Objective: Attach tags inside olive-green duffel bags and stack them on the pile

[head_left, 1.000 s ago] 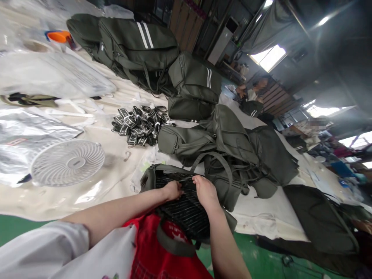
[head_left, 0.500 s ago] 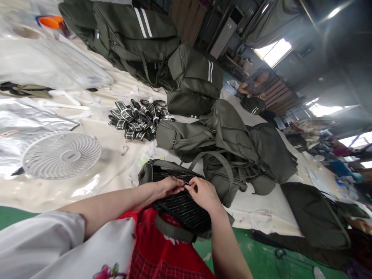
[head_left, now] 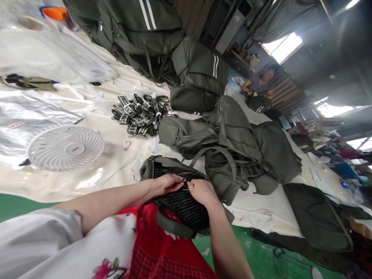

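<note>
Work in hand, as judged: close fingerwork inside 1 open bag (head_left: 147,170). The left hand (head_left: 171,184) reaches in from 9 o'clock and the right hand (head_left: 203,190) from 4 o'clock; they meet over the black lining (head_left: 194,211), fingertips nearly touching. The grip of each is narrow, a pinch. Whether a lining edge or a small part sits between the fingertips cannot be told. A next move from this position would call for even tension on the cloth and a clear view of the pinch point, which the fingers partly hide.

Location: the open bag lies at the near edge of the covered table (head_left: 122,159), its near side against the red apron (head_left: 162,252).

Condition: outer shell dark grey-green, soft and slack; mouth wide open; lining printed with rows of pale marks, creased. A grey carry handle (head_left: 174,226) loops out at 6 o'clock. No tear is visible, though the hands cover part of the interior.

Surroundings, taken from the open bag: bundled printed straps (head_left: 139,118) at 11 o'clock, a white fan (head_left: 65,149) just past 9 o'clock, piled bags (head_left: 236,133) at 2 o'clock.
</note>
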`<action>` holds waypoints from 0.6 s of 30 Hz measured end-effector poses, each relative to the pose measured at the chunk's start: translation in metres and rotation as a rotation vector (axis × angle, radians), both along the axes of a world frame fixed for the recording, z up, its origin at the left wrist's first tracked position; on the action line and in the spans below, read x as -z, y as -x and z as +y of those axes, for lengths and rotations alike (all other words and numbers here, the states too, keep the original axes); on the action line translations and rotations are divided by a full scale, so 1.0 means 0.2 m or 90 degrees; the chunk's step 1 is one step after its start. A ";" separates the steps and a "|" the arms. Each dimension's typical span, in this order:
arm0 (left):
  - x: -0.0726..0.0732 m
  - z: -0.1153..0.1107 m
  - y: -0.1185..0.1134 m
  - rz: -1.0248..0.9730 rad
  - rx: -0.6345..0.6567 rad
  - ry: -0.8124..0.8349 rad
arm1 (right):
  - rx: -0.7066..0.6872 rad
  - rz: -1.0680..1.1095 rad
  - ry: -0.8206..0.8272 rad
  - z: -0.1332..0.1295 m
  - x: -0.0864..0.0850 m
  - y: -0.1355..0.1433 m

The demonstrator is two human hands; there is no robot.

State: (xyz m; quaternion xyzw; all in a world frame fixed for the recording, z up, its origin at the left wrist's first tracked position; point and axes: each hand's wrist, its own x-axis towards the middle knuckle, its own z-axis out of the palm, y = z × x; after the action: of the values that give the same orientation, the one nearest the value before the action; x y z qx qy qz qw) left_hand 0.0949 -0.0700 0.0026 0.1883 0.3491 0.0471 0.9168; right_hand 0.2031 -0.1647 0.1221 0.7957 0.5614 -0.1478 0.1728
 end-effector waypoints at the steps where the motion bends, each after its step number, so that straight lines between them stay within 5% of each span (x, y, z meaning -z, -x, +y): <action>1: 0.00 0.00 0.00 0.003 0.002 0.006 | -0.001 0.000 0.002 0.00 0.00 -0.01; 18: 0.03 0.02 -0.02 0.006 0.044 0.052 | 0.091 -0.125 -0.080 0.00 0.21 0.02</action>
State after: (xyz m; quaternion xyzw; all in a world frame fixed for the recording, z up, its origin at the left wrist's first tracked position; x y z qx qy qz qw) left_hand 0.0980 -0.0668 -0.0030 0.1629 0.3480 0.0004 0.9232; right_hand 0.1994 -0.1638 0.0808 0.8536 0.4918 -0.0453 0.1657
